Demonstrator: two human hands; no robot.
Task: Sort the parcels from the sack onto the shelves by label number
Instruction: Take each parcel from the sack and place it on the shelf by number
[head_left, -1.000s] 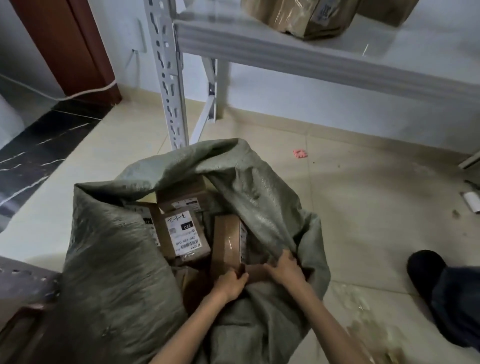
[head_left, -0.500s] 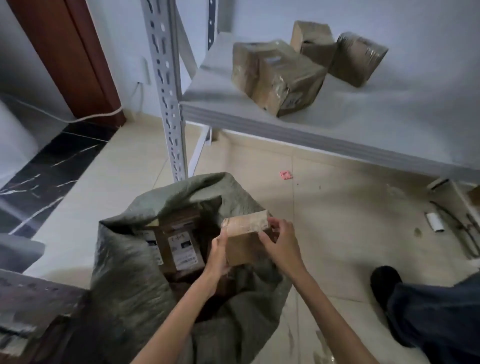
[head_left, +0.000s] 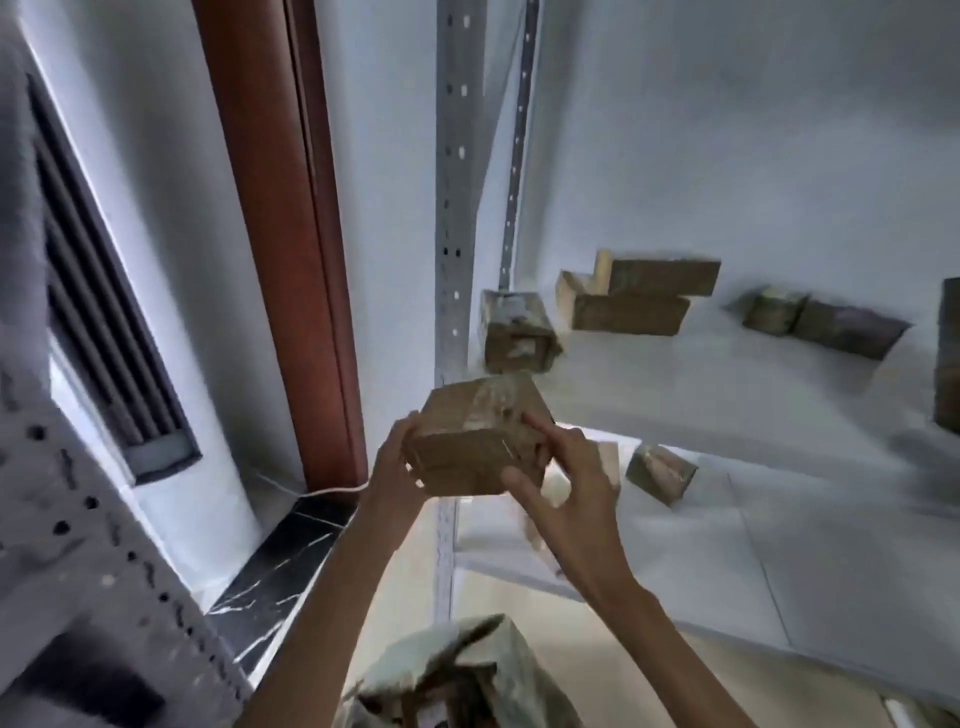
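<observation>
I hold a small brown cardboard parcel (head_left: 480, 434) up in front of me with both hands. My left hand (head_left: 389, 467) grips its left side and my right hand (head_left: 566, 488) grips its right side and lower corner. The parcel sits level with the front left corner of the upper white shelf (head_left: 701, 395). The grey-green sack (head_left: 467, 675) stands open at the bottom of the view, below my arms. Several taped parcels (head_left: 628, 301) lie on the upper shelf, and one parcel (head_left: 662, 473) lies on the lower shelf (head_left: 779, 545). The picture is blurred by motion.
The shelf's perforated white upright (head_left: 452, 208) rises just behind the held parcel. A brown door frame (head_left: 291, 249) and a white cable (head_left: 322, 491) are to the left. Another perforated grey rack (head_left: 93, 545) stands at the near left, over a black marble floor strip (head_left: 280, 571).
Both hands have lifted the parcel out of the sack and raised it to shelf height. The view has swung up from the floor and sack toward the shelves.
</observation>
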